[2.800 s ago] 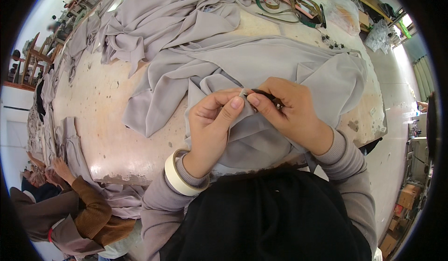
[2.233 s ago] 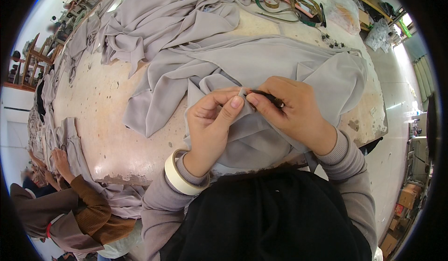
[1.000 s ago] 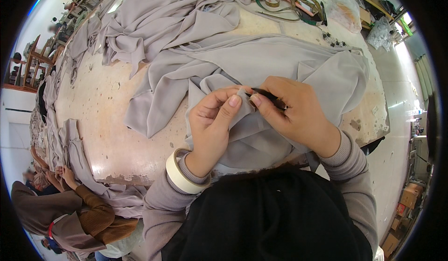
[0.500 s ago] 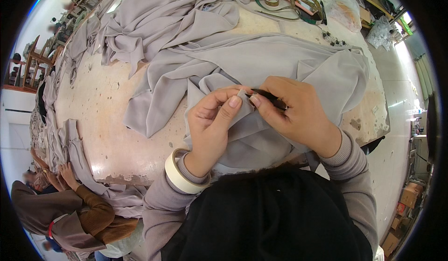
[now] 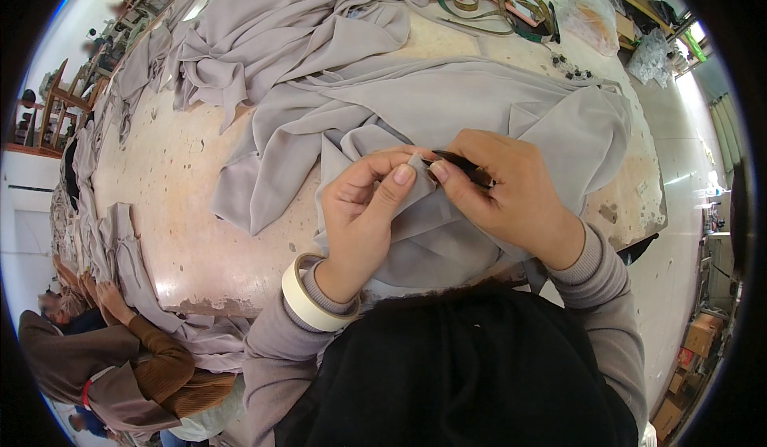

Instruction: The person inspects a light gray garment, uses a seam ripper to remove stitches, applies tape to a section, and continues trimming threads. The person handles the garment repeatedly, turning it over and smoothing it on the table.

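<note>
My left hand point(image 5: 363, 215) pinches a small folded edge of grey fabric point(image 5: 412, 182) between thumb and fingertips. My right hand point(image 5: 499, 199) grips a small dark tool point(image 5: 465, 167), apparently thread snips, whose tip meets that edge beside my left thumb; its exact shape is hidden by my fingers. The rest of the garment spreads in loose folds point(image 5: 567, 127) under and behind my hands. A roll of cream tape point(image 5: 300, 294) circles my left wrist over the sleeve.
The worn table point(image 5: 200, 263) holds more grey cloth point(image 5: 280, 23), tangled tape measures point(image 5: 495, 3), a plastic bag point(image 5: 587, 19) and small black pieces point(image 5: 571, 71). At lower left a co-worker point(image 5: 104, 367) handles cloth. Cardboard boxes point(image 5: 701, 335) stand along the right.
My hands stay in nearly the same place, with slight shifts of the fingertips and dark tool at the fabric edge. The co-worker's hands have shifted on the cloth at the left.
</note>
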`<state>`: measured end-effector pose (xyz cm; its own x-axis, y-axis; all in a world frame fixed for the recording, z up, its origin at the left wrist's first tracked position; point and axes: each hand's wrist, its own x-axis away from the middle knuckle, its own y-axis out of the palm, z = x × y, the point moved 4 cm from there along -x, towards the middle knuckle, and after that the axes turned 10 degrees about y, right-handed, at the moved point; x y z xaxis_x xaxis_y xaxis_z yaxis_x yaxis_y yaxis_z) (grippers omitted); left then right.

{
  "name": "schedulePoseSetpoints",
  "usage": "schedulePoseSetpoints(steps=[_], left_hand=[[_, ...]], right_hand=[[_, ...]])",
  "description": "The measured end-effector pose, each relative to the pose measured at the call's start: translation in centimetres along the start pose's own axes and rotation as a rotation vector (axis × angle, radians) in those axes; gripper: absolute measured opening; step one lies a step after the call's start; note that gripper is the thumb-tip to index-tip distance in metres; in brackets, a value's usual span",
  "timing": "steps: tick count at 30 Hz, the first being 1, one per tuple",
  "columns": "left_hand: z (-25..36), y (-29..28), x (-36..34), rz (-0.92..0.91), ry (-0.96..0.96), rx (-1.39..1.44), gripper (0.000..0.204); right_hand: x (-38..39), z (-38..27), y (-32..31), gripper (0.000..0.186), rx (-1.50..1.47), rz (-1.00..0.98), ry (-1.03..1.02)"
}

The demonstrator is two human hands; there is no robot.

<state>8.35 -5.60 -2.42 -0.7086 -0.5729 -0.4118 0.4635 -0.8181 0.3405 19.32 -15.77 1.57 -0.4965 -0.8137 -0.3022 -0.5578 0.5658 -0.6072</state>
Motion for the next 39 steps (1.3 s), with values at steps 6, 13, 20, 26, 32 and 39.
schedulePoseSetpoints(steps=[6, 13, 20, 26, 32, 39], left_hand=[[-0.03, 0.00, 0.01, -0.012, 0.003, -0.025, 0.016], [-0.08, -0.01, 0.06, -0.006, -0.011, -0.027, 0.016], [-0.15, 0.00, 0.06, 0.000, -0.013, -0.019, 0.015], [-0.22, -0.15, -0.09, -0.045, -0.004, -0.126, 0.013], [-0.45, -0.13, -0.18, -0.059, -0.063, -0.055, 0.015], [-0.61, -0.07, -0.20, -0.021, -0.155, 0.145, 0.017]], right_hand=[[-0.03, -0.02, -0.08, 0.018, 0.021, 0.013, -0.024], [-0.02, -0.02, -0.15, 0.017, 0.037, 0.015, -0.029], [-0.09, 0.07, -0.17, 0.016, 0.046, 0.024, -0.038], [-0.25, 0.13, -0.60, 0.011, 0.072, -0.079, 0.001], [-0.39, 0.37, -0.71, 0.017, -0.026, -0.184, 0.054], [-0.21, 0.94, 0.13, 0.022, -0.476, -0.225, 0.329]])
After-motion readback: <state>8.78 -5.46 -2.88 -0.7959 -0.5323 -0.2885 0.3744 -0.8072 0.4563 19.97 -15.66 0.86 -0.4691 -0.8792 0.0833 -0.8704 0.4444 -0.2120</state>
